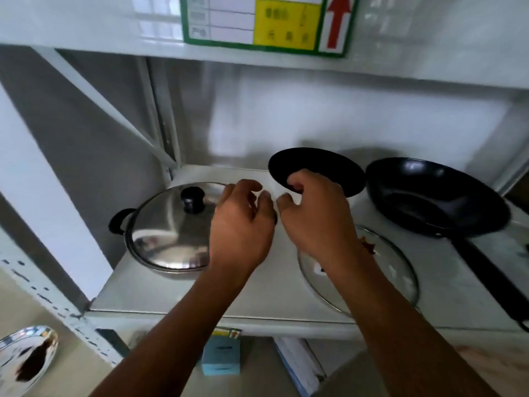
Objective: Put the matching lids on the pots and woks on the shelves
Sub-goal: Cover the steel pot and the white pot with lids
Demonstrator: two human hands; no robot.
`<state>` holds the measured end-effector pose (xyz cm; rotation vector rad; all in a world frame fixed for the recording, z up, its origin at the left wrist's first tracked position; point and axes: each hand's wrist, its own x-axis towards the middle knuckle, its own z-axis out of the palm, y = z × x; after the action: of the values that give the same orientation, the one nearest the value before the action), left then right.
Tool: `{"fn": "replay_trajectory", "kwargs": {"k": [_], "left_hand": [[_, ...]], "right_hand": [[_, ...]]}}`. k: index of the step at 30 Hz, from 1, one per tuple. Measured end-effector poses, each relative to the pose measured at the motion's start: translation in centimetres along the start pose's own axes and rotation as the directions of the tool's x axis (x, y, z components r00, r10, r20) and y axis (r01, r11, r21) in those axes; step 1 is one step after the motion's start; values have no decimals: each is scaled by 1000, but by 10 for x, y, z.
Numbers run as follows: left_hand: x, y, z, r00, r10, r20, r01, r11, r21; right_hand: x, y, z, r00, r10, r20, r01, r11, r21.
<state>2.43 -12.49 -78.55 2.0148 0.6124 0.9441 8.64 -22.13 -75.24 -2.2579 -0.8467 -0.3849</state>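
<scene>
A steel pot with black side handles point(117, 222) stands at the left of the white shelf point(257, 299), covered by a steel lid point(169, 233) with a black knob. My left hand point(240, 224) hovers over that lid's right edge, fingers apart and holding nothing. My right hand point(315, 213) curls its fingers on the near rim of a round black lid point(320, 164), which is tilted at the back middle. A black wok point(438, 196) with a long handle sits uncovered at the right. A glass lid point(398, 270) lies flat under my right wrist.
An upper shelf with a green, yellow and red label point(266, 21) hangs close overhead. A diagonal brace point(108, 107) crosses the left side. Lower down are a shiny steel dish point(25, 359), a blue box point(220, 356) and a white box point(300, 365).
</scene>
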Motion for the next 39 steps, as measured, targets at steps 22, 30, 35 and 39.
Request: {"fn": "replay_trajectory", "kwargs": {"k": [22,30,35,39], "left_hand": [[-13,22,93,860,-337,383,206,916,345],[6,11,72,832,-388,396,278,910,308],[2,7,59,816,-391,425,319,919,233],[-14,10,41,800,-370,472,281,927,249]], "right_hand": [[-36,188,5,956,189,224,-115,946,-304],[-69,163,-52,987,155,40,-145,973,-177],[-72,140,-76,990,137,-32,-139,988,-72],[-51,117,-82,994,79,-80,-82,996,-36]]}}
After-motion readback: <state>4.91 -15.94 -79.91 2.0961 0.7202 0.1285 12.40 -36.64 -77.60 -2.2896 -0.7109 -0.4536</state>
